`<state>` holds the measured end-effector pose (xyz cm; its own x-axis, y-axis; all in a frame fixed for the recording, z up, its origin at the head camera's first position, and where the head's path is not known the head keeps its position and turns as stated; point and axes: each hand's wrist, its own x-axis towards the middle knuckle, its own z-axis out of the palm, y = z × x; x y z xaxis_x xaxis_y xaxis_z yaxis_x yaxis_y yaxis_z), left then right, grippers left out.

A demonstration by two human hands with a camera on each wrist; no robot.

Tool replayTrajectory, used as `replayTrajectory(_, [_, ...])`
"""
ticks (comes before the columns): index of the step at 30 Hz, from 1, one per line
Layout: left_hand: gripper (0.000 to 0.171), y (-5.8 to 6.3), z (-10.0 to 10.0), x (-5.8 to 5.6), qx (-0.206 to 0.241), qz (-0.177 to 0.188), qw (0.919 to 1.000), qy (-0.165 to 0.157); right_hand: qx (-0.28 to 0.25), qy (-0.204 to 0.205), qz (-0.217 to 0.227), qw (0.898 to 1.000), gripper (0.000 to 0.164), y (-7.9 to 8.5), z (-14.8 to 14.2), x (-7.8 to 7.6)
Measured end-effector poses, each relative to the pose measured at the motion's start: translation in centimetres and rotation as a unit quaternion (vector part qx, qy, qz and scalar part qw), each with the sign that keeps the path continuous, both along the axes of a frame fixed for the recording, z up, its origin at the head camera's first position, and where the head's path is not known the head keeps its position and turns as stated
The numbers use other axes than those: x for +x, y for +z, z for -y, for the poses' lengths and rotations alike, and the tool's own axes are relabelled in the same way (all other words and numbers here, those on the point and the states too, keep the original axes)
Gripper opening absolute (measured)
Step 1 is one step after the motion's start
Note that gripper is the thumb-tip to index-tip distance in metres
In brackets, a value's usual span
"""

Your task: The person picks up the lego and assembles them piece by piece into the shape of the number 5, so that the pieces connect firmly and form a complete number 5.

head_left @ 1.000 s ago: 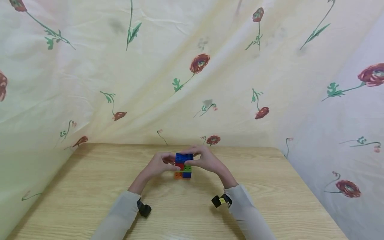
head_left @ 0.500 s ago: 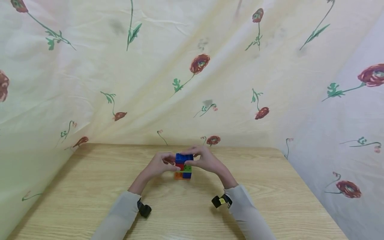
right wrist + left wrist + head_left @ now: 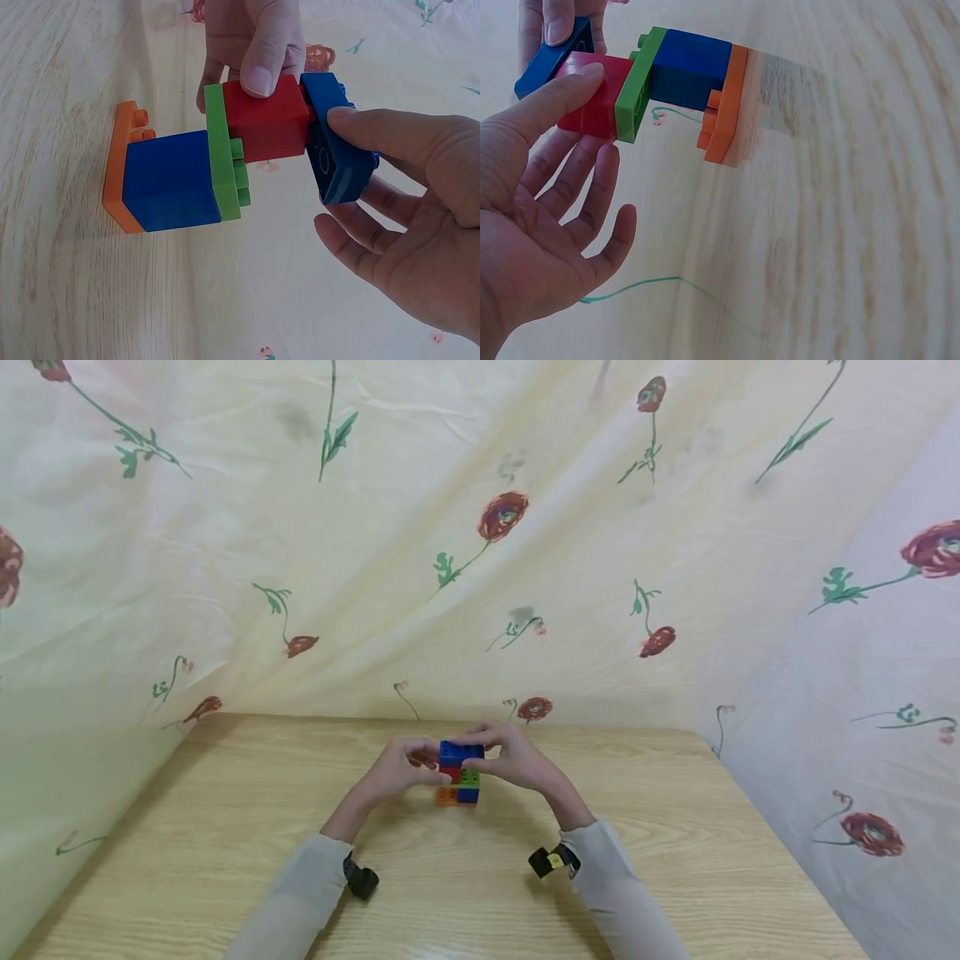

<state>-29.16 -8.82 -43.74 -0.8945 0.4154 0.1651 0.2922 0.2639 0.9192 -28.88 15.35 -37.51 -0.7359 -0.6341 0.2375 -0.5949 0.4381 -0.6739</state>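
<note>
A small tower of toy building bricks stands near the table's far edge. At its base lies an orange plate, bearing a blue block on one side. Above come a green plate, then a red block. My left hand pinches the red block between thumb and fingers. My right hand holds a blue brick at the tower's top, thumb on one side. In the right wrist view this brick sits slightly tilted against the red block, with a bit of red stud showing between them.
The wooden table reaches back to a pale flower-printed cloth, which hangs behind it and along both sides. A black wrist camera is strapped to the left wrist, another black camera to the right.
</note>
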Motion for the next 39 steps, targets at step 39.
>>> replayTrajectory(39, [0.032,0.14,-0.08,0.0,-0.002,-0.004,1.0,0.001,-0.002,-0.016,0.011,1.0,0.037,-0.25,0.21,-0.1])
